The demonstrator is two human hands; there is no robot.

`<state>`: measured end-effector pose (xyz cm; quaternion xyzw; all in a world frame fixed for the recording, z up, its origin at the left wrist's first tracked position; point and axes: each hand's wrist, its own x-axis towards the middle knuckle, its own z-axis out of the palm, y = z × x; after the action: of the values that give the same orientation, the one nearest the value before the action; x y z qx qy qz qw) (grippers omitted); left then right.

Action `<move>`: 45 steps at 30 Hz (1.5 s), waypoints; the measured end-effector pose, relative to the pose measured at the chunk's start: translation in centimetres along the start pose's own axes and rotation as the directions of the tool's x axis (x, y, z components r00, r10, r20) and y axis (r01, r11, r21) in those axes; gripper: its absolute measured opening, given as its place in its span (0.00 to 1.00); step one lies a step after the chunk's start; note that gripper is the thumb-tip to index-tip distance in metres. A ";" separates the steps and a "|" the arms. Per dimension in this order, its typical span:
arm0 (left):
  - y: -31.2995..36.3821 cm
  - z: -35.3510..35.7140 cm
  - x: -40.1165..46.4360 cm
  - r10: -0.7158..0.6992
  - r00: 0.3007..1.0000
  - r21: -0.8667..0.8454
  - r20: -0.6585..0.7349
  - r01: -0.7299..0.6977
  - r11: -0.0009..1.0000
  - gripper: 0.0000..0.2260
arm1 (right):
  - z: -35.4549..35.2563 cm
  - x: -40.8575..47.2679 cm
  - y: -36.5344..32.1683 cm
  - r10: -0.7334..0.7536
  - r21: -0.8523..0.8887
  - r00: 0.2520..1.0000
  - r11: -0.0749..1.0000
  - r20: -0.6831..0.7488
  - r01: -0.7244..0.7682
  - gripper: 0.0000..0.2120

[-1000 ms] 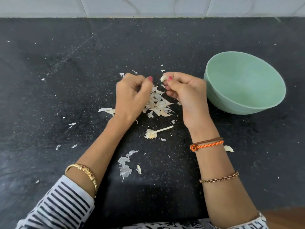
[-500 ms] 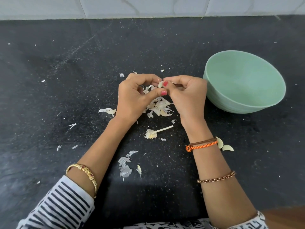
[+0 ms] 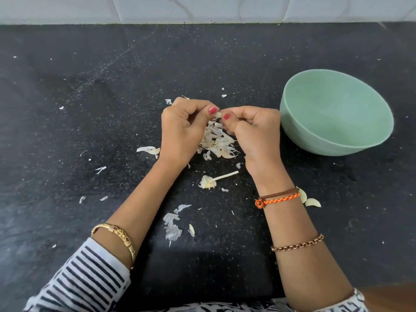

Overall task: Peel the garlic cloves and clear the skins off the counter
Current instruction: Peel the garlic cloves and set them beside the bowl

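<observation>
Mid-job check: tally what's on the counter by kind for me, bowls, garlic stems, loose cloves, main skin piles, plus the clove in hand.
Bowl: 1
Garlic stem: 1
Loose cloves by the right wrist: 2
Main skin pile: 1
Clove pinched between left hand and right hand: 1
Total: 6, small scattered skin flakes not counted.

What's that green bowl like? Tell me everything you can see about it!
The green bowl is pale mint green, round and deep, with a smooth matte look, maybe plastic or ceramic. Faint ridges ring its outer wall near the bottom. It stands upright on the black counter, on the right side, and looks empty inside. The right hand is close beside it, and whether they touch cannot be told. Two garlic cloves lie on the counter nearer the person.
</observation>
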<state>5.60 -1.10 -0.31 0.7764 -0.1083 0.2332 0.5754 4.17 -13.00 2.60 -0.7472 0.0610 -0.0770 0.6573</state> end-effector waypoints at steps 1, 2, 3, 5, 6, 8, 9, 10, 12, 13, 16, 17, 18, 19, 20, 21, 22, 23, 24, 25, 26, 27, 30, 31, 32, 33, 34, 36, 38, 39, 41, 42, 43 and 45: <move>0.0 0.0 0.0 -0.013 1.000 -0.018 0.006 0.013 1.000 0.03 | 0.0 0.0 -0.1 0.033 0.033 0.999 0.999 0.013 -0.034 0.07; 0.0 0.0 0.1 -0.034 0.999 -0.041 0.013 0.034 0.999 0.03 | 0.0 0.0 -0.1 0.065 0.064 0.998 0.996 0.026 -0.067 0.08; 0.1 0.0 0.2 -0.068 0.998 -0.071 0.016 0.069 0.995 0.04 | 0.0 0.0 -0.1 0.094 0.094 0.995 0.991 0.038 -0.097 0.09; 0.2 0.0 0.3 -0.148 0.989 -0.141 0.021 0.149 0.979 0.06 | -0.1 0.1 -0.1 0.133 0.139 0.990 0.981 0.047 -0.138 0.11; 0.2 0.1 0.3 -0.172 0.985 -0.164 0.027 0.174 0.971 0.07 | -0.1 0.1 -0.1 0.132 0.131 0.990 0.982 0.040 -0.136 0.11; 0.4 0.1 0.2 -0.188 0.982 -0.170 0.015 0.188 0.967 0.06 | -0.1 0.1 -0.2 0.101 0.082 0.995 0.991 0.024 -0.103 0.09; 0.4 0.1 0.2 -0.195 0.981 -0.165 -0.008 0.191 0.968 0.05 | 0.0 0.1 -0.3 0.093 0.076 0.995 0.993 0.027 -0.095 0.09; 0.4 0.1 0.2 -0.203 0.979 -0.160 -0.028 0.196 0.967 0.05 | 0.0 0.1 -0.3 0.092 0.086 0.995 0.992 0.027 -0.094 0.08; 0.3 -0.2 0.3 -0.202 0.976 -0.118 -0.077 0.192 0.974 0.06 | 0.1 0.1 -0.3 0.069 0.058 0.997 0.996 0.019 -0.070 0.07; 0.2 -0.3 0.2 -0.175 0.980 -0.054 -0.092 0.171 0.984 0.06 | 0.2 0.1 -0.2 0.046 0.018 0.999 0.999 0.009 -0.046 0.07; 0.1 -0.4 0.2 -0.075 0.994 0.138 -0.079 0.085 0.987 0.03 | 0.3 0.2 0.2 -0.062 -0.108 0.998 0.992 -0.030 0.059 0.06; 0.1 -0.4 0.1 -0.050 0.996 0.173 -0.071 0.062 0.983 0.04 | 0.3 0.2 0.2 -0.113 -0.159 0.993 0.982 -0.038 0.106 0.06; 0.0 -0.4 0.1 -0.026 0.998 0.200 -0.060 0.037 0.979 0.05 | 0.3 0.2 0.4 -0.155 -0.200 0.987 0.969 -0.042 0.144 0.06; 0.0 -0.3 0.1 -0.002 0.999 0.222 -0.047 0.012 0.975 0.05 | 0.3 0.3 0.4 -0.182 -0.231 0.982 0.958 -0.040 0.169 0.07; -0.1 -0.2 0.1 0.019 0.999 0.237 -0.037 -0.010 0.971 0.06 | 0.2 0.3 0.5 -0.201 -0.260 0.979 0.947 -0.029 0.187 0.07; -0.1 -0.2 0.0 0.037 0.999 0.248 -0.032 -0.028 0.968 0.06 | 0.2 0.3 0.5 -0.214 -0.291 0.977 0.935 -0.010 0.202 0.07; -0.1 -0.1 0.0 0.049 0.998 0.256 -0.033 -0.039 0.966 0.06 | 0.2 0.3 0.6 -0.224 -0.319 0.975 0.923 0.011 0.216 0.07; -0.2 0.0 0.0 0.055 0.998 0.260 -0.036 -0.044 0.964 0.06 | 0.2 0.4 0.6 -0.231 -0.339 0.972 0.913 0.031 0.227 0.07; -0.2 0.0 0.0 0.058 0.998 0.264 -0.038 -0.046 0.964 0.07 | 0.2 0.3 0.6 -0.236 -0.356 0.971 0.904 0.045 0.236 0.06; -0.2 0.1 0.0 0.062 0.997 0.267 -0.038 -0.050 0.962 0.07 | 0.2 0.3 0.5 -0.238 -0.373 0.970 0.896 0.057 0.242 0.06; -0.2 0.1 0.0 0.068 0.997 0.274 -0.038 -0.055 0.960 0.07 | 0.2 0.3 0.5 -0.237 -0.393 0.969 0.886 0.072 0.246 0.06; -0.2 0.1 0.0 0.072 0.997 0.280 -0.036 -0.059 0.958 0.07 | 0.2 0.3 0.4 -0.235 -0.414 0.968 0.875 0.090 0.251 0.06; -0.2 0.2 0.0 0.089 0.996 0.303 -0.024 -0.077 0.950 0.07 | 0.3 0.2 0.4 -0.250 -0.494 0.957 0.819 0.150 0.291 0.07; -0.2 0.2 0.0 0.091 0.996 0.308 -0.020 -0.080 0.948 0.07 | 0.3 0.2 0.5 -0.257 -0.516 0.953 0.800 0.163 0.304 0.07; -0.2 0.2 -0.1 0.084 0.996 0.309 -0.017 -0.075 0.948 0.08 | 0.4 0.3 0.5 -0.264 -0.525 0.949 0.791 0.169 0.314 0.07; -0.1 0.2 -0.1 0.071 0.997 0.304 -0.018 -0.062 0.951 0.08 | 0.4 0.3 0.6 -0.270 -0.524 0.948 0.790 0.171 0.319 0.07; -0.1 0.2 0.0 0.055 0.998 0.298 -0.021 -0.046 0.953 0.09 | 0.5 0.3 0.7 -0.272 -0.515 0.947 0.794 0.171 0.321 0.07; 0.0 0.1 0.0 0.032 0.999 0.283 -0.034 -0.021 0.959 0.10 | 0.5 0.4 0.8 -0.272 -0.477 0.948 0.819 0.165 0.318 0.08; -0.1 0.0 0.0 0.021 0.999 0.267 -0.039 -0.010 0.964 0.11 | 0.5 0.5 0.8 -0.275 -0.444 0.948 0.837 0.162 0.319 0.08; -0.1 0.0 0.0 0.021 0.999 0.265 -0.037 -0.011 0.964 0.11 | 0.6 0.5 0.8 -0.272 -0.452 0.948 0.833 0.168 0.319 0.08; -0.2 0.2 -0.1 0.031 0.999 0.278 -0.027 -0.022 0.960 0.11 | 0.6 0.5 0.9 -0.254 -0.488 0.948 0.813 0.191 0.317 0.09; -0.2 0.2 -0.2 0.036 0.999 0.280 -0.024 -0.028 0.960 0.10 | 0.6 0.5 1.0 -0.241 -0.499 0.949 0.809 0.201 0.311 0.09; -0.2 0.2 -0.2 0.031 0.999 0.274 -0.025 -0.023 0.961 0.10 | 0.5 0.6 1.0 -0.226 -0.500 0.951 0.812 0.209 0.303 0.10; -0.2 0.1 -0.1 0.008 1.000 0.248 -0.030 -0.001 0.969 0.10 | 0.4 0.7 1.0 -0.200 -0.477 0.955 0.832 0.218 0.284 0.10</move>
<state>5.61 -1.16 -0.52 0.8382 -0.0712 0.2582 0.4751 4.92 -12.91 1.61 -0.8979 -0.0690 -0.0813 0.4270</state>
